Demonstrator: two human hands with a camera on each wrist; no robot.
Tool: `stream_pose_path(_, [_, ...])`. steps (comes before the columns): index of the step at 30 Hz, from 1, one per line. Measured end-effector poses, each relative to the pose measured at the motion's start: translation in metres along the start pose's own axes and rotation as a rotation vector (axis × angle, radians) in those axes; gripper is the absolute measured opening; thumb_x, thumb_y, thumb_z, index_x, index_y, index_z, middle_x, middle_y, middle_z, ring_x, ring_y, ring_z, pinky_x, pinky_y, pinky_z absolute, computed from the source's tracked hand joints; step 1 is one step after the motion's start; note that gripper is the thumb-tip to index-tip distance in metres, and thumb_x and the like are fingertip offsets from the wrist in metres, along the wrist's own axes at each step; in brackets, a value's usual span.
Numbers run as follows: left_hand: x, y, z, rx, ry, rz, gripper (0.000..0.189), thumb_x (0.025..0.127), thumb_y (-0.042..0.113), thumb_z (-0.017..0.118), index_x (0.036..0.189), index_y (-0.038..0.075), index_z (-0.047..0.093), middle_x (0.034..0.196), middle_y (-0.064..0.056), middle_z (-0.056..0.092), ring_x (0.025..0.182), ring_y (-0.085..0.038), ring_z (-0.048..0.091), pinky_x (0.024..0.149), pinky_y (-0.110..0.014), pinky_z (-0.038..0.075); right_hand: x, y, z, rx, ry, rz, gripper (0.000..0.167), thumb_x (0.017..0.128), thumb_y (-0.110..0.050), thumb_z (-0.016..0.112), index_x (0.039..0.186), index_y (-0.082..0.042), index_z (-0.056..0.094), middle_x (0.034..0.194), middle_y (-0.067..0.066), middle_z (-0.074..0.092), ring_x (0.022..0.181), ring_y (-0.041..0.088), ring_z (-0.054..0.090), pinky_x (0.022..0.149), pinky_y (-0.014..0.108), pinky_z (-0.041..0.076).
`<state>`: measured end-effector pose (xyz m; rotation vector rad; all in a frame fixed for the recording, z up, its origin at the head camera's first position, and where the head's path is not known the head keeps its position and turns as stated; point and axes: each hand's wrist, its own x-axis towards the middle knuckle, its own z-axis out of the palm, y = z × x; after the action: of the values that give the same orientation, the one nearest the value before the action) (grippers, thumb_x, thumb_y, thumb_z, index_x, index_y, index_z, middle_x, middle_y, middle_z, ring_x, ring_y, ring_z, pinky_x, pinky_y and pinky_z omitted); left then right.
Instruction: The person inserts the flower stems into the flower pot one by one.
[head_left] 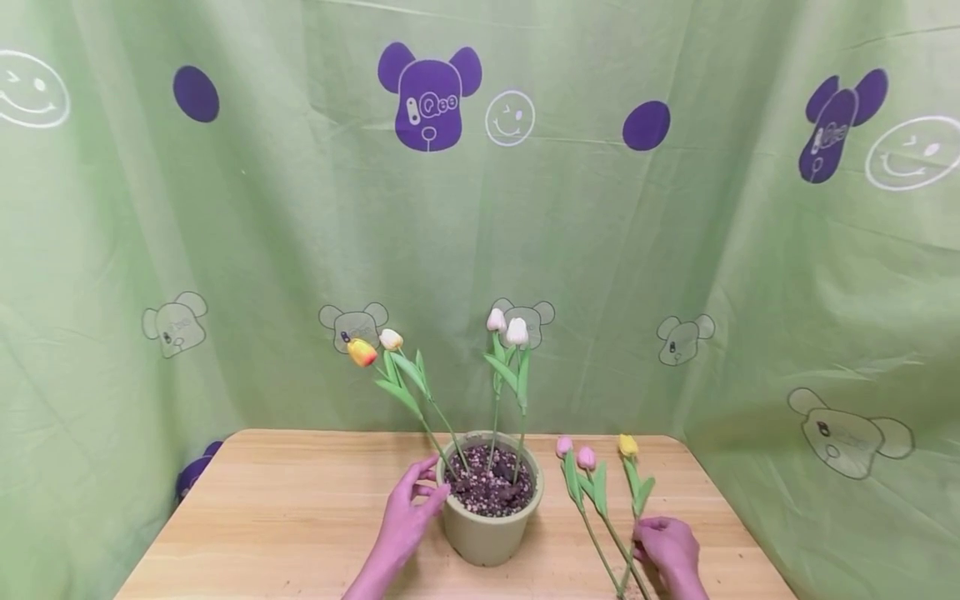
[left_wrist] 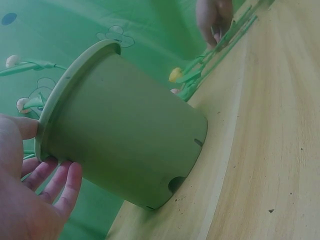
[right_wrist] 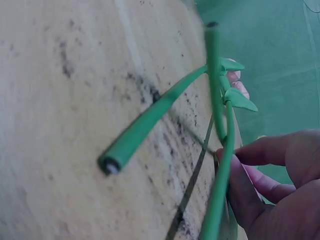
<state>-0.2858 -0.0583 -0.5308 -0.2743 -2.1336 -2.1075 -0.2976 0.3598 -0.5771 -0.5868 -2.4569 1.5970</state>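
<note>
My left hand (head_left: 407, 515) holds the left side of a green flowerpot (head_left: 486, 537), thumb and fingers against its rim. Dark soil (head_left: 491, 492) fills the pot. Standing in it are an orange-yellow tulip (head_left: 362, 352), a cream tulip (head_left: 391, 339) and two whitish tulips (head_left: 517, 332); the left pair leans left. On the table to the right, my right hand (head_left: 670, 546) pinches the stem of a yellow tulip (head_left: 628, 446). Beside it lie two pink tulips (head_left: 587, 458). The right wrist view shows cut stem ends (right_wrist: 111, 166) close up, near the thumb and index finger.
The wooden table (head_left: 315, 508) carries the pot and loose flowers, with dark soil crumbs (right_wrist: 152, 92) near the stems. A green curtain (head_left: 300, 208) with printed bears and smiley faces hangs behind and at both sides.
</note>
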Motion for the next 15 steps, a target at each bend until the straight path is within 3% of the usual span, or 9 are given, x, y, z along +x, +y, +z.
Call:
stream_pose_path(3, [0.000, 0.000, 0.000, -0.001, 0.000, -0.002, 0.061, 0.095, 0.017, 0.072, 0.148, -0.001, 0.048, 0.130, -0.022, 0.057, 0.097, -0.019, 0.061, 0.082, -0.036, 0.066, 0.001, -0.001, 0.000, 0.010, 0.001, -0.003, 0.040, 0.082, 0.002, 0.064, 0.119, 0.018, 0.063, 0.084, 0.014, 0.074, 0.063, 0.014, 0.069, 0.058, 0.026, 0.064])
stream_pose_path(9, [-0.001, 0.001, 0.000, -0.006, 0.002, 0.002, 0.061, 0.095, 0.017, 0.073, 0.148, -0.001, 0.048, 0.130, -0.022, 0.057, 0.097, -0.019, 0.061, 0.082, -0.037, 0.066, 0.001, -0.007, 0.002, 0.098, 0.025, -0.047, 0.045, 0.089, 0.007, 0.064, 0.132, 0.015, 0.055, 0.108, 0.028, 0.071, 0.072, 0.017, 0.071, 0.063, 0.031, 0.066])
stream_pose_path(15, [-0.001, -0.001, 0.000, 0.003, 0.001, 0.015, 0.060, 0.096, 0.018, 0.071, 0.148, -0.002, 0.048, 0.130, -0.023, 0.057, 0.096, -0.016, 0.061, 0.081, -0.035, 0.066, 0.002, -0.014, 0.000, 0.115, 0.073, -0.052, 0.047, 0.094, 0.001, 0.066, 0.140, 0.002, 0.053, 0.118, 0.020, 0.066, 0.079, 0.016, 0.068, 0.068, 0.028, 0.065])
